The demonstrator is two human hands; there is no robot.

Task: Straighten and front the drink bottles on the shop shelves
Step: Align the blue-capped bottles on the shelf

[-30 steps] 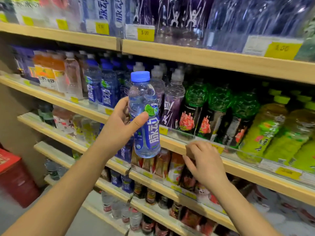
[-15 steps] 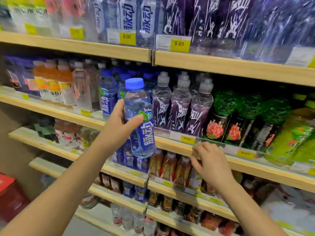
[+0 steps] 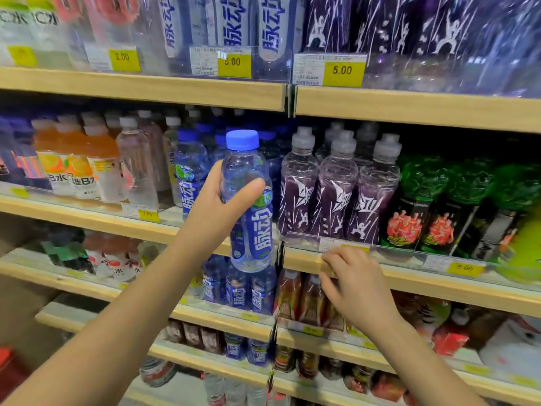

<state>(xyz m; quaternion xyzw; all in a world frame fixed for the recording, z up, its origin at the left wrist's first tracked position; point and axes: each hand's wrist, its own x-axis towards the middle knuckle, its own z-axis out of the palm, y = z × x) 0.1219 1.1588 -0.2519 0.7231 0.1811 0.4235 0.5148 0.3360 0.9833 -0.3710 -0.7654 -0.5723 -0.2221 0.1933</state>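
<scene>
– So, what is there?
– A wooden shelf (image 3: 439, 284) of purple drink bottles (image 3: 336, 194). Before it, upright, a blue-capped drink bottle (image 3: 248, 230), the left grip (image 3: 216, 206) clamped round it.
– And the right grip (image 3: 354, 282)?
– Fingers loosely bent, resting on the shelf edge.

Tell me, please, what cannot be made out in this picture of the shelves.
Head view only.
Shelf gap behind the blue-capped bottle: hidden by it and the left hand.
Right hand: grips or only touches the shelf edge? Its knuckles hide the contact.
Top-shelf bottles: caps cut off by the upper edge.
Yellow-green bottle: blurred, cut by the right edge.
</scene>
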